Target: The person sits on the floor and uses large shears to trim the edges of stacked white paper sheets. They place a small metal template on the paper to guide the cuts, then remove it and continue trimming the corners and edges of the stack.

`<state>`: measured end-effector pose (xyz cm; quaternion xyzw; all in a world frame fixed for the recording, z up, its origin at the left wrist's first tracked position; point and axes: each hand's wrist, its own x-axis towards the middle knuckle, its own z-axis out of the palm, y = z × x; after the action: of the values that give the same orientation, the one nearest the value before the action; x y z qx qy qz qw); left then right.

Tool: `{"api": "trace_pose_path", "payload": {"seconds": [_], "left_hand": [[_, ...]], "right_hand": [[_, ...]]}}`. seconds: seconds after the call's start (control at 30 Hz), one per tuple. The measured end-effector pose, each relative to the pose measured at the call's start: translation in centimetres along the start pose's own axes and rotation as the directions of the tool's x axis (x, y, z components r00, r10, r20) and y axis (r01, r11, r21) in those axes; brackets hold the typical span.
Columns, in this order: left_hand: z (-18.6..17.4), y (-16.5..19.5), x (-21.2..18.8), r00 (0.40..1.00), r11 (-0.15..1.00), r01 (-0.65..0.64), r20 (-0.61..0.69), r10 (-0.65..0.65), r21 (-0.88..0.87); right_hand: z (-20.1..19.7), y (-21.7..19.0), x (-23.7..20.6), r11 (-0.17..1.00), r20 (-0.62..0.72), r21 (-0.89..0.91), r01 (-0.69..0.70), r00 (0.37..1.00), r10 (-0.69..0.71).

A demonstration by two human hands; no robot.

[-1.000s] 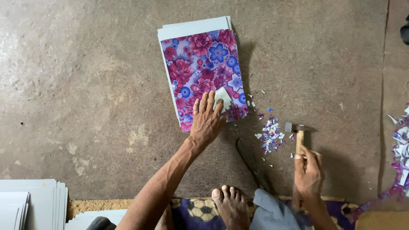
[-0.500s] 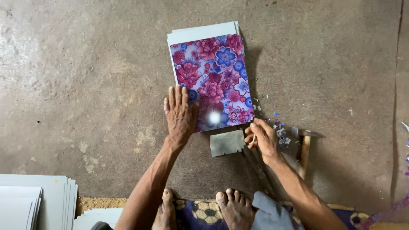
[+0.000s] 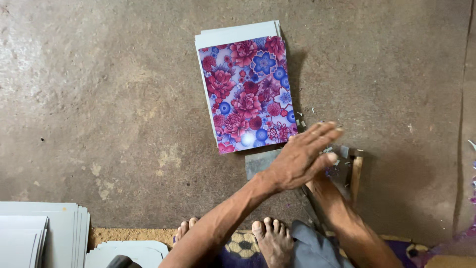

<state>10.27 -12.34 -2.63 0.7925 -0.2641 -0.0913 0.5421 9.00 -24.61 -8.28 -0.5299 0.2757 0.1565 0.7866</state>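
Note:
A stack of grey sheets topped by a glossy sheet printed with red and blue flowers (image 3: 246, 92) lies on the concrete floor. My left hand (image 3: 302, 156) reaches across to the right of the stack's lower corner, flat, fingers stretched out and empty. It hovers over small cut scraps and covers my right hand, of which only the forearm (image 3: 342, 213) shows. A small grey metal block (image 3: 259, 163) sits just below the floral sheet, partly under my left wrist. A hammer with a wooden handle (image 3: 355, 171) lies right of my hands.
Piles of plain grey sheets (image 3: 39, 233) lie at the bottom left, with round-cornered ones (image 3: 129, 249) beside them. My bare feet (image 3: 270, 238) rest on a patterned mat (image 3: 238, 248). Coloured offcuts (image 3: 472, 173) lie at the right edge.
My left hand has left the floral sheet and swung right, over the scraps and my right hand. A second ago, my right hand was on the hammer handle; then it went to the scraps.

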Motion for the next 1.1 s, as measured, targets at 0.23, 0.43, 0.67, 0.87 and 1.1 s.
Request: {"api": "trace_pose_path", "payload": {"seconds": [0.23, 0.43, 0.67, 0.87, 1.1], "left_hand": [[-2.0, -4.0, -2.4, 0.983, 0.696, 0.126, 0.006, -0.183, 0.707], [-3.6, -3.7, -3.4, 0.974, 0.694, 0.218, -0.203, -0.105, 0.687], [-8.4, -1.2, -7.9, 0.45, 0.926, -0.246, -0.88, -0.154, -0.287], [-7.3, -2.8, -11.6, 0.083, 0.607, -0.355, -0.67, -0.737, -0.711], [-2.3, -6.2, -15.7, 0.086, 0.373, -0.372, -0.432, -0.898, -0.85]], "right_hand": [[0.6, -0.8, -1.4, 0.978, -0.057, -0.187, 0.089, 0.993, -0.101], [0.4, -1.3, -3.2, 0.941, 0.028, -0.22, 0.258, 0.966, -0.259], [3.4, -2.6, -5.4, 0.582, 0.43, -0.522, 0.623, 0.782, -0.451], [3.8, 1.1, -7.6, 0.864, 0.505, -0.403, 0.303, 0.861, -0.067], [3.1, 5.6, -6.8, 0.93, 0.313, -0.366, 0.012, 0.943, 0.111]]}}
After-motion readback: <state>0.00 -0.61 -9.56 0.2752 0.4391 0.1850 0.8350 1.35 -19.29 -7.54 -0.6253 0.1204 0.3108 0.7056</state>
